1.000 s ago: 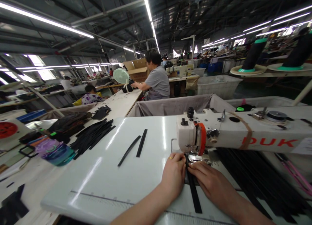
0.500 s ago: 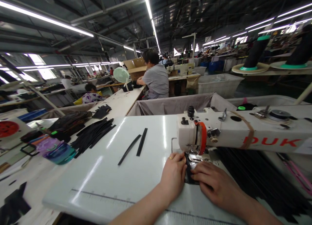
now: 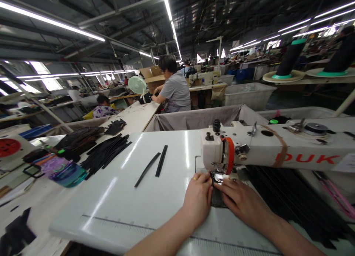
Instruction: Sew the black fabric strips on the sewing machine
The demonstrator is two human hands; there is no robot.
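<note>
Under the needle end of a white sewing machine (image 3: 219, 150) lies a black fabric piece (image 3: 218, 201), partly covered by fingers. My left hand (image 3: 197, 198) is closed at its left edge, thumb and fingers pressed together close to the presser foot (image 3: 219, 178). From the other side my right hand (image 3: 245, 202) grips the same piece, its fingertips beside the metal foot. Two narrow black strips, one curved (image 3: 146, 169) and one straight (image 3: 161, 161), lie apart on the pale machine table (image 3: 111, 208), left of my hands.
Black strips are heaped at the left (image 3: 108, 152), and long black strips (image 3: 294, 200) lie under the machine arm. Pink-handled scissors (image 3: 337, 196) rest at the right. A purple-blue container (image 3: 65, 171) stands left. Beyond a cloth-lined bin (image 3: 194, 117) sits a co-worker (image 3: 177, 89).
My right hand has shifted slightly left and up, its fingers now nearer the presser foot and my left hand. My left hand stays nearly in place. The co-worker's head and arms have moved left.
</note>
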